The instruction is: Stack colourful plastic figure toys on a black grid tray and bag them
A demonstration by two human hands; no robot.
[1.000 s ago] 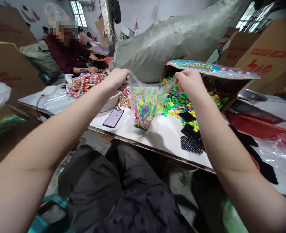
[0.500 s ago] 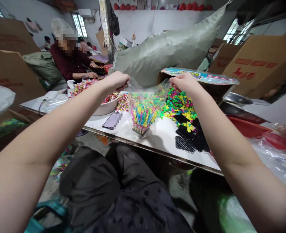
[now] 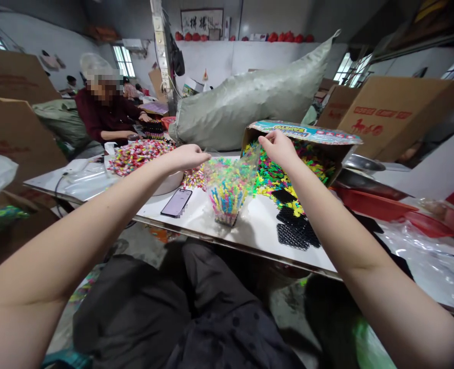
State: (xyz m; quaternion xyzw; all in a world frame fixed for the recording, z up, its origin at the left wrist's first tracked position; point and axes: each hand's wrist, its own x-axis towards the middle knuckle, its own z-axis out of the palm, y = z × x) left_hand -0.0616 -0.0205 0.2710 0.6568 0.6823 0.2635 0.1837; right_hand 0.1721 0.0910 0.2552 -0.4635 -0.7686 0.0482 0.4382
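A clear plastic bag stands upright on the white table. Inside it is a bundle of thin multicoloured sticks, with blue, yellow and pink pieces, rising from a dark base. My left hand is closed at the bag's upper left edge, pinching the film. At the upper right corner, the fingers of my right hand are pinched on the plastic too. Beyond my right hand, green, yellow and pink plastic pieces spill from a printed cardboard box.
A phone lies left of the bag, near a white tub heaped with small wrapped candies. Black grid trays and red trays are on the right. A large grey sack lies behind. Another person works at far left.
Both hands have come down somewhat, and the bag's mouth looks slacker, less stretched up. The bag stays on the table. My view has tilted up slightly.
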